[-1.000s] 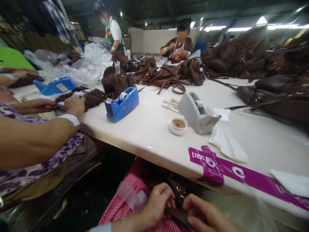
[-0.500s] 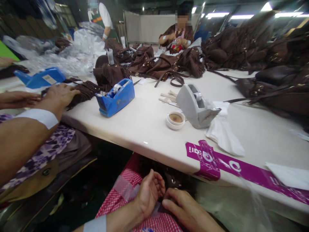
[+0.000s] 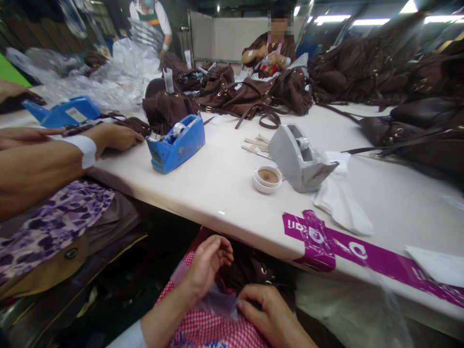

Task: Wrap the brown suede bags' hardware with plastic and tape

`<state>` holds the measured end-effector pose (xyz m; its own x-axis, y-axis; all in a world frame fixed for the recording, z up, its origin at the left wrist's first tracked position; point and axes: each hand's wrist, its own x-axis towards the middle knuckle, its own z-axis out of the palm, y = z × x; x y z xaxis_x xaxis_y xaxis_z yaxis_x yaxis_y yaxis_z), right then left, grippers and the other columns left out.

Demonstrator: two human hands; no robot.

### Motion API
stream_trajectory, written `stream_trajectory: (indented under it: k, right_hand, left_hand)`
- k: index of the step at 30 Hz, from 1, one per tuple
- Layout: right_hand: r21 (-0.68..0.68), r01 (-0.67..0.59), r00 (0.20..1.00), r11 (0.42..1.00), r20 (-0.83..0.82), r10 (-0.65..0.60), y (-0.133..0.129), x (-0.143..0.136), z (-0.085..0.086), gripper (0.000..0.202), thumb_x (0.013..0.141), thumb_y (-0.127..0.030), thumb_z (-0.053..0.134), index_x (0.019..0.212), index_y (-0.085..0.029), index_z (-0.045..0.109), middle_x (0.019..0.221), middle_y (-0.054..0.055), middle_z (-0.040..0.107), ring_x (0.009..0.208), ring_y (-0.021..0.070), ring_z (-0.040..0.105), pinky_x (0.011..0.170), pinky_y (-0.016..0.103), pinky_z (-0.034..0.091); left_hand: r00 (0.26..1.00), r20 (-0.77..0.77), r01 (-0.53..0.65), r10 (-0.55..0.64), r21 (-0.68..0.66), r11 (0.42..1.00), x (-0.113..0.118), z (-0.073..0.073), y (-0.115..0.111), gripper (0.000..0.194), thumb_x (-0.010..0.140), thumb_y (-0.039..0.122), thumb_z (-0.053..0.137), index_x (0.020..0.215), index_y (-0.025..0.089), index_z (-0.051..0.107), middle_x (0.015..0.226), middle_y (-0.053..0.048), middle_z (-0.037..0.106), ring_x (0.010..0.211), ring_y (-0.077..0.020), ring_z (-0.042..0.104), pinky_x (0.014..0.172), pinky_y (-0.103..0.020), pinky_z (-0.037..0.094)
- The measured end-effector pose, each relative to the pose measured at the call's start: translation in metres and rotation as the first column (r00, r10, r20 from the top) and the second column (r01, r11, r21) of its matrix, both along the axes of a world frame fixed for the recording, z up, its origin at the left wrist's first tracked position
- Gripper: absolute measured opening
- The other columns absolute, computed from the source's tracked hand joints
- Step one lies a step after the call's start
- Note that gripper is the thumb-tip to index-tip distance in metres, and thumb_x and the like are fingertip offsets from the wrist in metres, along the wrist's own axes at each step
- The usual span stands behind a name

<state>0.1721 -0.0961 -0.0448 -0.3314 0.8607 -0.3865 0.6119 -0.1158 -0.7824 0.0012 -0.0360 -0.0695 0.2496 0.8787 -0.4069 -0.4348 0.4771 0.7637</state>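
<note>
Left hand [image 3: 207, 265] moved up-left, loosely curled and parted; right hand [image 3: 266, 309] apparently pinches clear plastic [image 3: 221, 303], which could snag on brown bag [image 3: 252, 270] beyond grip if tugged.

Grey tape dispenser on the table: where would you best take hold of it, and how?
I'd grip the grey tape dispenser by its tall back end, from above, thumb and fingers across its side walls. It stands upright, that end rising well above the low front. The round white tub close to its near side could crowd a low approach.
</note>
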Motion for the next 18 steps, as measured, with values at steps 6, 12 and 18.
stream_trajectory:
  k: [6, 12, 18]
  right_hand:
    - [0.018, -0.026, 1.000, 0.999, -0.016, 0.026, 0.005, 0.010, 0.012, 0.024, 0.087, -0.027, 0.056, 0.076, -0.019, 0.075, 0.076, 0.001, 0.073, 0.075, 0.0173, 0.065, 0.069, 0.023, 0.041]
    - [0.012, -0.063, 0.991, 0.998, -0.115, 0.064, 0.028, 0.013, 0.049, 0.025, 0.088, -0.032, 0.057, 0.075, -0.017, 0.072, 0.069, -0.001, 0.065, 0.068, 0.0142, 0.057, 0.065, 0.023, 0.038]
    - [-0.248, -0.106, 0.927, 0.963, -0.374, 0.005, 0.043, 0.022, 0.076, 0.035, 0.082, -0.051, 0.063, 0.087, -0.017, 0.058, 0.069, -0.003, 0.050, 0.060, 0.0102, 0.041, 0.054, 0.021, 0.030]
  left_hand:
    - [0.849, -0.321, 0.476, -0.419, 0.123, 0.871, -0.043, 0.012, -0.003, 0.013, 0.073, 0.022, 0.073, 0.085, 0.019, 0.077, 0.085, 0.001, 0.072, 0.087, -0.0172, 0.061, 0.081, -0.024, 0.042]
    - [0.498, -0.533, 0.827, -0.684, 0.056, 0.559, -0.049, 0.044, 0.013, 0.020, 0.076, 0.027, 0.062, 0.090, 0.018, 0.074, 0.075, 0.003, 0.065, 0.067, -0.0115, 0.052, 0.060, -0.019, 0.037]
    - [0.463, -0.719, 0.814, -0.518, 0.114, 0.570, -0.074, 0.115, 0.044, 0.010, 0.077, 0.023, 0.058, 0.076, 0.017, 0.066, 0.068, 0.005, 0.056, 0.065, -0.0102, 0.047, 0.059, -0.018, 0.035]
